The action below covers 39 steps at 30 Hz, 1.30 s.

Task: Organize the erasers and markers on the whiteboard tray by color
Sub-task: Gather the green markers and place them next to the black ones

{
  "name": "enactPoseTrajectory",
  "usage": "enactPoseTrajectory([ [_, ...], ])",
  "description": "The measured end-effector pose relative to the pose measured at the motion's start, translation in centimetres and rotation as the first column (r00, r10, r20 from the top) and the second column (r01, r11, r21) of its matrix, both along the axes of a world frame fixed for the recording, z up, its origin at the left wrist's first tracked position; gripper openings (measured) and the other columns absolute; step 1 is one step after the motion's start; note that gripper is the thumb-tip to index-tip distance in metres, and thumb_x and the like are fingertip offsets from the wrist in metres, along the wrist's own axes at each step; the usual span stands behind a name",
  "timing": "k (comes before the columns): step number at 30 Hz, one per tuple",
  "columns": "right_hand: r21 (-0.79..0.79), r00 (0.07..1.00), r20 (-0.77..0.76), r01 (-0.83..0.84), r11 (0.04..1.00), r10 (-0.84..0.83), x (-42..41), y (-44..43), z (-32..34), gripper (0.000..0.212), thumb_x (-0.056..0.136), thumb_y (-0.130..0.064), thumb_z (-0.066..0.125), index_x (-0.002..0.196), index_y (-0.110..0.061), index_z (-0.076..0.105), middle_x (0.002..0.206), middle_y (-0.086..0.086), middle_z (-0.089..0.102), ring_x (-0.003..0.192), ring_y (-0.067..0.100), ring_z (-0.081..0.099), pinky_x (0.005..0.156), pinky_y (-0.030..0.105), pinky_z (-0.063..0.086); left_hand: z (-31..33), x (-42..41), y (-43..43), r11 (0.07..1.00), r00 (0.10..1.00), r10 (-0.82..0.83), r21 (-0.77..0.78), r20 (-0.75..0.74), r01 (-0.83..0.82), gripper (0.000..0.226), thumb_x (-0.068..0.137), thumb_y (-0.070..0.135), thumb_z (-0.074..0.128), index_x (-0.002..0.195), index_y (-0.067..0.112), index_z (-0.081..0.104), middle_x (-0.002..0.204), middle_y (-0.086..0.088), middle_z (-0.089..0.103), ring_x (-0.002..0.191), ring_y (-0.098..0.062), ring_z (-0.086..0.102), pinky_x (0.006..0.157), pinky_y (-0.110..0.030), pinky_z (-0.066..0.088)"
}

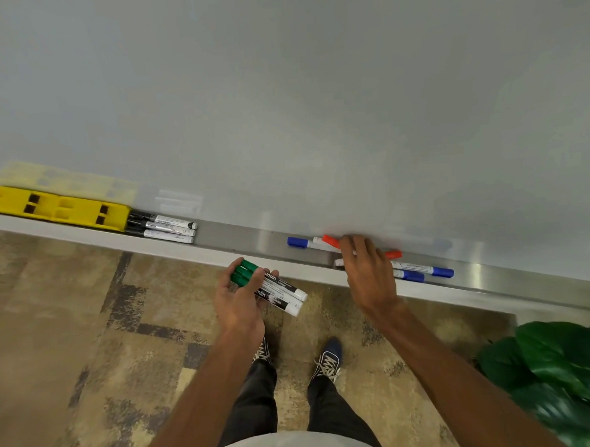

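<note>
Far left on the tray [239, 238] sit the yellow erasers [55, 208]. The black markers [162, 227] lie against their right end, barrels along the tray. Right of them runs a bare stretch of tray, likely room for another colour group. Just off the front lip there, the left hand [241, 299] grips the green markers [268, 288] in a bundle, caps left, roughly parallel to the tray. Further right lies the mixed lot: blue markers [298, 242] and red markers [331, 241], some slanted across each other. The right hand [368, 270] covers its middle, fingers bent onto the barrels; whether it pinches one I cannot tell. It is the nearer hand for sorting these, with the whiteboard [279, 87] close behind.
</note>
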State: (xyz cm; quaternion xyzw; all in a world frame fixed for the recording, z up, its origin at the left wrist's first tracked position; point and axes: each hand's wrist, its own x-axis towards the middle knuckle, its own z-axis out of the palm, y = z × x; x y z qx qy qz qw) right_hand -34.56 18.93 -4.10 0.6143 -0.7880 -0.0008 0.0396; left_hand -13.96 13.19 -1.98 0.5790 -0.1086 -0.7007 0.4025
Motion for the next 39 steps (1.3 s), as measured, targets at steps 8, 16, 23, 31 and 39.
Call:
enactPoseTrajectory([
  [8, -0.067, 0.999, 0.035, -0.035, 0.997, 0.037, -0.5, 0.3, -0.5, 0.046, 0.060, 0.006, 0.087, 0.102, 0.003, 0.068, 0.097, 0.023, 0.067, 0.083, 0.036, 0.069, 0.070, 0.046, 0.061, 0.0, -0.2, -0.3, 1.000, 1.000, -0.011, 0.017, -0.002, 0.011, 0.044, 0.089, -0.009, 0.064, 0.124, 0.017, 0.060, 0.123, -0.029, 0.064, 0.088, -0.033, 0.076, 0.076, -0.043, 0.063],
  [16, -0.253, 0.884, 0.467, 0.157, 0.955, -0.021, 2.4, -0.2, 0.1, 0.010, 0.088, -0.014, 0.072, 0.097, -0.010, 0.069, 0.093, 0.002, 0.065, 0.075, 0.014, 0.062, 0.059, 0.026, 0.055, -0.1, -0.5, -1.2, 0.999, 1.000, 0.009, 0.031, 0.016, -0.010, 0.042, 0.088, -0.007, 0.066, 0.120, 0.020, 0.062, 0.126, -0.028, 0.063, 0.104, -0.040, 0.071, 0.088, -0.052, 0.059],
  [23, 0.328, -0.235, 0.937, 0.333, 0.884, -0.259, 8.4, -2.3, 2.3, 0.015, 0.091, -0.022, 0.070, 0.103, -0.013, 0.072, 0.090, 0.004, 0.074, 0.080, 0.024, 0.075, 0.071, 0.039, 0.063, 0.2, -0.4, -3.9, 0.995, 0.994, 0.079, -0.074, 0.078, -0.073, 0.045, 0.088, -0.007, 0.068, 0.124, 0.020, 0.061, 0.110, -0.025, 0.071, 0.091, -0.036, 0.076, 0.077, -0.047, 0.062],
  [31, 0.413, -0.502, 0.853, 0.484, 0.771, -0.143, 11.6, -5.7, 2.6, 0.021, 0.085, 0.002, 0.071, 0.105, -0.002, 0.072, 0.099, 0.015, 0.075, 0.090, 0.026, 0.075, 0.068, 0.029, 0.061, -0.1, 0.6, -6.8, 0.982, 0.983, 0.161, -0.109, 0.083, -0.151, 0.043, 0.088, -0.006, 0.069, 0.116, 0.026, 0.063, 0.102, -0.022, 0.074, 0.097, -0.041, 0.073, 0.079, -0.054, 0.061],
  [39, 0.353, -0.332, 0.922, 0.501, 0.790, -0.202, 11.6, -9.7, 0.9, 0.027, 0.084, 0.008, 0.069, 0.110, 0.001, 0.071, 0.087, 0.009, 0.073, 0.074, 0.016, 0.073, 0.075, 0.039, 0.063, -1.1, 5.0, -7.6, 0.866, 0.650, 0.024, -0.340, 0.760, 0.365, 0.040, 0.102, 0.030, 0.055, 0.139, 0.018, 0.048, 0.129, -0.003, 0.055, 0.115, -0.014, 0.053, 0.098, -0.035, 0.050],
])
